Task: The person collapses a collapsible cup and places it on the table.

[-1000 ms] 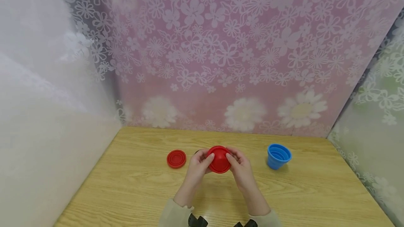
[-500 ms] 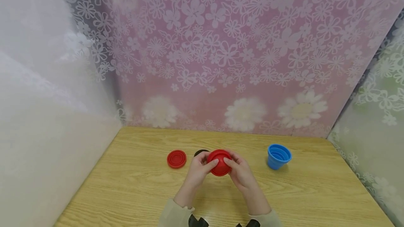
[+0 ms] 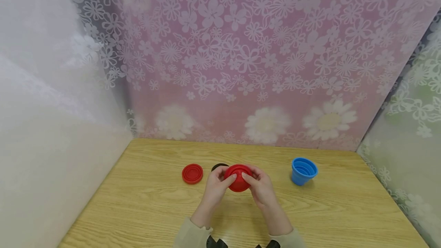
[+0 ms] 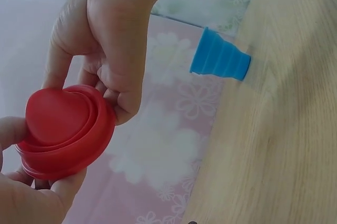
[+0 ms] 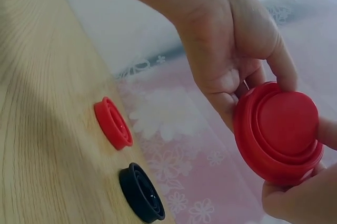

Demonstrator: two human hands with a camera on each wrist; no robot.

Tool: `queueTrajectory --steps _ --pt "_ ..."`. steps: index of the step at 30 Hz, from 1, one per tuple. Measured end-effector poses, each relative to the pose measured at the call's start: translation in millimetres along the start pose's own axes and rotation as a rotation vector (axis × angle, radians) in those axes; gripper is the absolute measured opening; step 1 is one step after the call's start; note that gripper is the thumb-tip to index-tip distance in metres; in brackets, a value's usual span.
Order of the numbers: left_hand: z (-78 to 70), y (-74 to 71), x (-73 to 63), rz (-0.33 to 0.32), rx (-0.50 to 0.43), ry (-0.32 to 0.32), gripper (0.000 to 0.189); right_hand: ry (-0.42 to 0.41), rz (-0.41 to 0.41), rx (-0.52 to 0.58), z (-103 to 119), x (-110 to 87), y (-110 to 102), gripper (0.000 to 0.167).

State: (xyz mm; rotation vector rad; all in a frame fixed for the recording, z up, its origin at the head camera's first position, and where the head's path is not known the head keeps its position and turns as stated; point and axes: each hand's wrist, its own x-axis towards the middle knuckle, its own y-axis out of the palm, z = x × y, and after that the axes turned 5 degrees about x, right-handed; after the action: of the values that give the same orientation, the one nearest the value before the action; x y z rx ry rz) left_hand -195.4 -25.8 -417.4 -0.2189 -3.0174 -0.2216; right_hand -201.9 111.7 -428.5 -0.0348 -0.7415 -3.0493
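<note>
A red collapsible cup [image 3: 239, 187] is held between both hands above the middle of the table, its base facing up toward the head camera. My left hand [image 3: 214, 190] grips its left side and my right hand [image 3: 264, 191] its right side, both thumbs pressing on the base. In the left wrist view the base of the red cup [image 4: 58, 116] bulges from its folded rings, with fingers round the rim. From the right wrist the red cup [image 5: 287, 121] also looks mostly flattened. The fingers behind it are partly hidden.
On the wooden table [image 3: 144, 202], a flattened red cup [image 3: 192, 173] lies at left. Beside it is a flattened black cup [image 5: 141, 192], mostly hidden by the left hand in the head view. An expanded blue cup [image 3: 304, 172] stands at right. Patterned cloth [image 3: 220, 87] hangs behind.
Both hands have come down slightly with the red cup and tilted it. The thumbs have moved inward across its base. More of the black cup shows behind the left hand.
</note>
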Motion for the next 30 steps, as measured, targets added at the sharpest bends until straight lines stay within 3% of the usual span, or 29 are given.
queueTrajectory --steps 7,15,25,30 --pt "-5.6 2.6 -3.7 -0.043 0.073 0.016 0.018 -0.048 -0.049 -0.12 -2.9 1.5 0.3 0.029" --pt "21.6 2.1 7.9 -0.124 0.247 0.126 0.015 -0.105 -0.147 -0.354 -4.6 1.5 3.0 0.024" --pt "26.9 8.0 11.0 -0.23 0.477 0.284 0.008 -0.237 -0.198 -0.561 -8.2 1.1 3.9 0.017" --pt "29.2 9.9 12.8 -0.246 0.553 0.331 0.006 -0.266 -0.205 -0.591 -8.5 -0.7 2.8 0.015"
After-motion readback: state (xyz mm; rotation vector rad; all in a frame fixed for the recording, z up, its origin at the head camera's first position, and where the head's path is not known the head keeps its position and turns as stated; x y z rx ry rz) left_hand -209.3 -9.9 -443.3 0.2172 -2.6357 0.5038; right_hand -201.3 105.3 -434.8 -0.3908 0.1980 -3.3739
